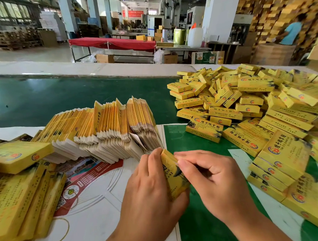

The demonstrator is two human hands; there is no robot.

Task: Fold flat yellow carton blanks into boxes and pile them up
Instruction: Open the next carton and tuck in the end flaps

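Now | left grip clasps glossy yellow carton | right grip pinches its top flap | matte green tabletop

Packaging factory floor: piled cartons

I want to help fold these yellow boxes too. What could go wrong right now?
The carton is pinched between the left hand and right hand; squeezing hard might crease it. The leaning row of flat blanks sits just beyond the hands, so a bump could topple it. The pile of finished boxes is loose and boxes may slide off.
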